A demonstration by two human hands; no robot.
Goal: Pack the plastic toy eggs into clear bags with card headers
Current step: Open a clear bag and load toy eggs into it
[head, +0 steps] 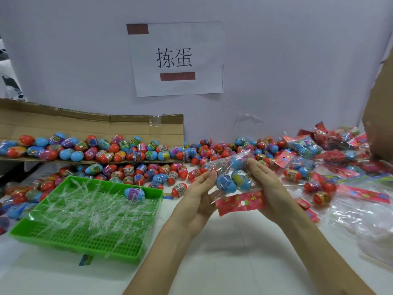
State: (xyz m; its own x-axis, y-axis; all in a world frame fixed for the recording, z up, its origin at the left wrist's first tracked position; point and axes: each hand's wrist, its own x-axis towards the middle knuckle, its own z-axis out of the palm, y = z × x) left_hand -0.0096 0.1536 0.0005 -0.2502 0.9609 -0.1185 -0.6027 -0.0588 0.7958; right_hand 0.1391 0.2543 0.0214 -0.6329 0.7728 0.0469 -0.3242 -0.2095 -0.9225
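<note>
Both hands hold one clear bag [231,177] above the table's middle. Blue eggs [226,184] show through its plastic, and its red card header [240,202] hangs toward me. My left hand [197,196] grips the bag's left side with thumb and fingers. On the right side my right hand [268,188] holds it with the fingers laid along the plastic. Loose red, blue and purple toy eggs [148,171] lie heaped across the table behind the bag.
A green slotted tray [85,243] at the left holds clear plastic strips and one egg [134,193]. A flattened cardboard sheet [89,124] carries more eggs at the back left. Filled bags [308,145] and empty bags with headers [361,194] pile up at the right.
</note>
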